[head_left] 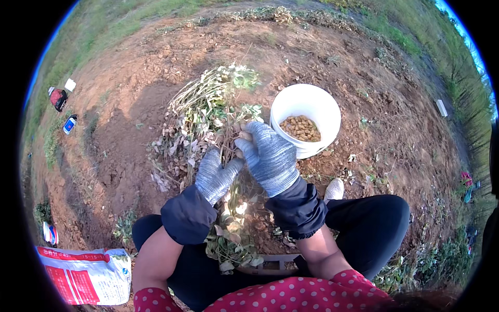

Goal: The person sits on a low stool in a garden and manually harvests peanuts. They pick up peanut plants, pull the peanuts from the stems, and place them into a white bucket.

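Observation:
Grey knitted gloves cover both of my hands, with dark sleeve covers at the wrists. My left hand (215, 177) is closed around the root end of a peanut plant (227, 143), and its leafy part (231, 231) seems to hang down between my legs. On the right, my right hand (271, 156) has its fingers curled at the same roots, where a few tan pods show by the fingertips. Beyond the hands lies a heap of pulled peanut plants (202, 104), dry and leafy. Just past my right hand stands a white bucket (301, 99) with peanuts (300, 128) in its bottom.
A red and white sack (86, 275) lies at the lower left. Farther left are a blue and white package (69, 124) and a dark red bag (57, 98). My bent legs (369, 229) flank the work, and reddish soil (384, 130) with scattered leaves surrounds me.

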`<state>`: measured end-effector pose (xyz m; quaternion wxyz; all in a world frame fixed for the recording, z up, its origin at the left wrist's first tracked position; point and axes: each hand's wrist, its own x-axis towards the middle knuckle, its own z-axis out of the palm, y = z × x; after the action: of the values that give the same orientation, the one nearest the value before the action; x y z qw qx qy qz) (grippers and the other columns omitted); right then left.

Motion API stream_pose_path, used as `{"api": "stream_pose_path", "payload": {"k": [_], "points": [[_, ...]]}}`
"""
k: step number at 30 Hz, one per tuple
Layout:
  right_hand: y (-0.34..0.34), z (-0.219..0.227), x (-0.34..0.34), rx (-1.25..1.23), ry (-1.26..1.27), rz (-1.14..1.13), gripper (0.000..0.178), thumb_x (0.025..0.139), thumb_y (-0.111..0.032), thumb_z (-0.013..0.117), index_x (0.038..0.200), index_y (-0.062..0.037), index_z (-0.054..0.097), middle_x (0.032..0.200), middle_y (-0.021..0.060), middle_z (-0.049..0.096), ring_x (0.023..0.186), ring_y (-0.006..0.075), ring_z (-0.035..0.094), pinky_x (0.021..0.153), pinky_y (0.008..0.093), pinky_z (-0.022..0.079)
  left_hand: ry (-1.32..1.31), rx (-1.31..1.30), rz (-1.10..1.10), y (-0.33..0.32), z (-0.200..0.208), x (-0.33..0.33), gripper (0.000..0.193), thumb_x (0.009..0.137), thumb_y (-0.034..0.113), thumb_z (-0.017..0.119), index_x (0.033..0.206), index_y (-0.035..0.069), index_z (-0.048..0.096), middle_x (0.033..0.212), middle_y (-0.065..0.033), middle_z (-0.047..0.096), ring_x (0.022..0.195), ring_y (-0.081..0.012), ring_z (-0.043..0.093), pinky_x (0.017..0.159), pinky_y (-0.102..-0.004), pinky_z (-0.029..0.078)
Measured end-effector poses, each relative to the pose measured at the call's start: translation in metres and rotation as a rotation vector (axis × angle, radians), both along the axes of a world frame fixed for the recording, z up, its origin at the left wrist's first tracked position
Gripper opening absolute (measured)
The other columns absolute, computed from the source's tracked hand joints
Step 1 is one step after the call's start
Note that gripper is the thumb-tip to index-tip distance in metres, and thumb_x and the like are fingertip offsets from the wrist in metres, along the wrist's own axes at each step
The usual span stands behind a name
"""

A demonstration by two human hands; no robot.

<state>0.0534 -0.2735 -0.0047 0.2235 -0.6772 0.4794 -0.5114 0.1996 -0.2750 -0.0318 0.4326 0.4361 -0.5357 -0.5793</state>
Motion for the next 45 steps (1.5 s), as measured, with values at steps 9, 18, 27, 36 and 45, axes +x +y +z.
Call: {"api": "stream_pose_path", "payload": {"k": [9,18,27,36,45], "points": [[0.015,0.019,-0.013,0.349,-1.211,0.605,0.032,0.090,-0.033,0.047,0.095,-0.0027,0.054,0.067,0.0078,0.054,0.046,0.0141,0.048,0.038,0.0210,0.038,0.270,0.130,0.009,-0.009,-0.004,0.018,0.026,0.083,0.000,0.058,0.108,0.000,0.053,0.100,-0.0079,0.059,0.089,-0.0147,0.058,0.079,-0.0267,0.048],[0.009,0.001,0.002,0.288,0.050,0.055,0.028,0.079,-0.027,0.068,0.088,-0.0019,0.057,0.060,0.0067,0.051,0.056,0.0148,0.051,0.054,0.0304,0.043,0.313,0.249,0.063,-0.010,-0.007,0.006,0.025,0.090,0.005,0.045,0.115,0.000,0.044,0.107,-0.0131,0.051,0.096,-0.0195,0.054,0.082,-0.0304,0.049],[0.019,-0.001,-0.020,0.604,-0.581,0.772,0.027,0.091,-0.027,0.050,0.085,-0.0024,0.059,0.064,0.0003,0.053,0.056,0.0059,0.047,0.049,0.0197,0.036,0.373,0.193,-0.205,-0.007,-0.002,0.000,0.023,0.084,0.002,0.055,0.106,-0.004,0.055,0.101,-0.0147,0.062,0.090,-0.0201,0.061,0.076,-0.0315,0.051],[0.046,0.022,0.006,0.647,-0.143,1.228,0.026,0.089,-0.025,0.055,0.092,0.0007,0.059,0.076,0.0064,0.059,0.069,0.0122,0.054,0.063,0.0268,0.044,-0.067,0.040,-0.083,-0.028,-0.015,0.008,0.040,0.084,0.002,0.055,0.122,-0.002,0.045,0.107,-0.0108,0.058,0.094,-0.0200,0.058,0.081,-0.0318,0.050],[-0.041,0.010,-0.094,0.215,-0.153,-0.124,0.033,0.086,-0.029,0.058,0.101,0.0006,0.057,0.081,0.0092,0.061,0.071,0.0154,0.056,0.063,0.0275,0.046,-0.854,-0.194,0.153,-0.010,0.011,0.014,0.075,0.077,0.031,0.067,0.127,-0.013,0.032,0.123,-0.0296,0.046,0.112,-0.0362,0.049,0.095,-0.0370,0.039]]}}
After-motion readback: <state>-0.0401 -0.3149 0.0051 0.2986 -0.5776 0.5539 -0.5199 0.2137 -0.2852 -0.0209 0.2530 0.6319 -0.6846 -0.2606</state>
